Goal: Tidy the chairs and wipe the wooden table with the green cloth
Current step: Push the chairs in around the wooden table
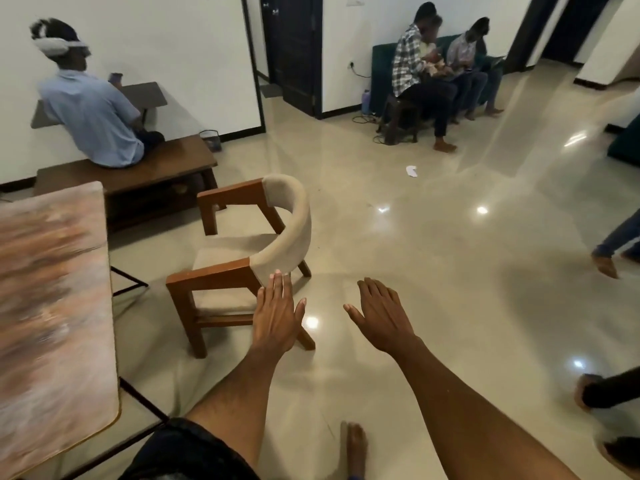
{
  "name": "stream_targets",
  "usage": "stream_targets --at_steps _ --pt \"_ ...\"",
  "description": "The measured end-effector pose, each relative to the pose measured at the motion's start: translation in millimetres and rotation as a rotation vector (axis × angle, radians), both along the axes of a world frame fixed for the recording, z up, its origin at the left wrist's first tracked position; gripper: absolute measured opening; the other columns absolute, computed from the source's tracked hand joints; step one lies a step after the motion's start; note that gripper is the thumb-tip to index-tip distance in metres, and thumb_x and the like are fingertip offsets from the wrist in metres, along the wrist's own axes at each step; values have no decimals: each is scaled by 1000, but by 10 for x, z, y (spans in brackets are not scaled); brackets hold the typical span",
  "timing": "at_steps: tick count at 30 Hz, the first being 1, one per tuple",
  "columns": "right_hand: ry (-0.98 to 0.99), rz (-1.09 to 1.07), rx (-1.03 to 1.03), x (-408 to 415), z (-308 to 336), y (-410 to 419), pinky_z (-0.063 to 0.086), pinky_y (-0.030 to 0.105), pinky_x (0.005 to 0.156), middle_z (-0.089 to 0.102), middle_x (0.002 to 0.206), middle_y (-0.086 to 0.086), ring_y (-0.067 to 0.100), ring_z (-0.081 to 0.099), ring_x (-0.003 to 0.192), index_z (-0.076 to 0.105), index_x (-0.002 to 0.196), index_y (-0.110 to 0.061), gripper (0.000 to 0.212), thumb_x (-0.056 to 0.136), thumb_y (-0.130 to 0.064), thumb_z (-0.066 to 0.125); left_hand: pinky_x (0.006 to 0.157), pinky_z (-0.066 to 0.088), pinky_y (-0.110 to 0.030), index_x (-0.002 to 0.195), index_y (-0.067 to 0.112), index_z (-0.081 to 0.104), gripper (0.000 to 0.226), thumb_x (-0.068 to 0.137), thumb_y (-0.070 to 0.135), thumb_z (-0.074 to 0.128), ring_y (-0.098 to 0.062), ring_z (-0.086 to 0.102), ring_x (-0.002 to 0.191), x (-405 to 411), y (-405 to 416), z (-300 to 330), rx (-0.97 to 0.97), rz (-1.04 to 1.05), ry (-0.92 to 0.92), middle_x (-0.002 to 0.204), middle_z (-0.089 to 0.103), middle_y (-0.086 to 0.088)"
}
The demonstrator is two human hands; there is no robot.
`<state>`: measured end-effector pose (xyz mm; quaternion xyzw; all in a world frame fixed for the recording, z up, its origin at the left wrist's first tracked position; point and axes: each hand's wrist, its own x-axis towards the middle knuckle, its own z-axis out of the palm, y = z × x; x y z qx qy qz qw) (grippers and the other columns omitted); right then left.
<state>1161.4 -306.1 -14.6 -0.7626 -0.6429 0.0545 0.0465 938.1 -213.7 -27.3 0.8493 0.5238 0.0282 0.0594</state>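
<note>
A wooden chair point(242, 244) with a beige padded seat and curved backrest stands on the floor, a little right of the table point(52, 306), its back turned towards me. The table has a streaked brown and cream top and fills the left edge. My left hand point(278, 315) is stretched out flat, fingers straight, its fingertips at the near end of the chair's backrest. My right hand point(381, 317) hovers beside it over the floor, fingers spread and holding nothing. No green cloth is in view.
A person sits on a low dark wooden bench point(162, 168) behind the table. More people sit on a green sofa point(381, 67) at the far wall. Feet and legs of others show at the right edge point(606, 261). A scrap of paper point(412, 171) lies on the glossy floor.
</note>
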Motion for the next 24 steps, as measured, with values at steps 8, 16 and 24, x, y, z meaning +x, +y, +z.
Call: stream_targets --at_steps 8,16,24 --pt "36 153 12 447 78 1328 34 47 122 40 165 16 33 37 153 37 159 -8 79 106 -62 15 128 -9 -43 170 11 2 80 107 61 4 -27 -2 165 317 872 -10 -15 186 -42 178 -1 -10" --pt "68 315 -4 591 -50 2420 36 45 121 46 161 13 32 42 149 40 156 -10 67 110 -58 32 128 -9 -40 170 11 0 75 111 56 13 -25 -3 165 381 1539 -139 -68 344 34 178 -3 -10" --pt "34 383 -56 804 -245 3565 38 45 120 44 162 13 30 42 150 37 159 -9 73 109 -61 26 130 -7 -42 170 11 -4 75 112 55 16 -25 -8 165 573 2535 -390 -169 451 23 178 -8 -10"
